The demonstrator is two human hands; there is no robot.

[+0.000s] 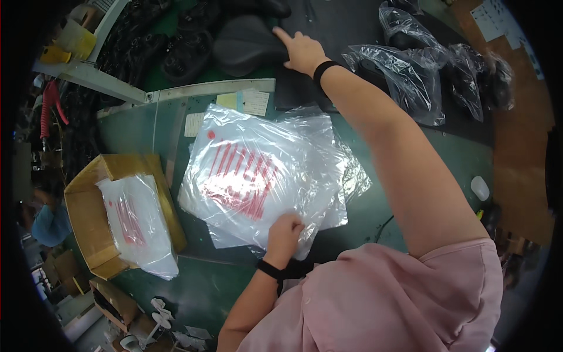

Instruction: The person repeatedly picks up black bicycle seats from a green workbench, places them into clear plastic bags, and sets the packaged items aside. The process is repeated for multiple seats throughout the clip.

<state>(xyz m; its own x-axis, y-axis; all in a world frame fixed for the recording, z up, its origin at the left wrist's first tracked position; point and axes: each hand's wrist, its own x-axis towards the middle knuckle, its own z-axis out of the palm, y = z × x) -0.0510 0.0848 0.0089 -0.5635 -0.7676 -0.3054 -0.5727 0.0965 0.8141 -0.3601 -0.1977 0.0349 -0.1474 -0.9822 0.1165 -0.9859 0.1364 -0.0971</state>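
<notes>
A stack of clear plastic bags with red print (240,170) lies on the green table in front of me. At its near edge, my left hand (285,236) is closed, pinching the corner of a plastic bag. My right arm stretches far forward across the table. There my right hand (304,53) has its index finger and thumb apart, at the right end of a black bicycle saddle (245,50). Whether the fingertips touch the saddle, I cannot tell. No object shows in that hand.
An open cardboard box (91,211) holding more printed bags (138,226) stands at the left. Saddles wrapped in clear plastic (404,79) lie at the far right. Several black parts (186,54) sit at the back left, behind a metal rail (214,89). Paper slips (255,102) lie beyond the stack.
</notes>
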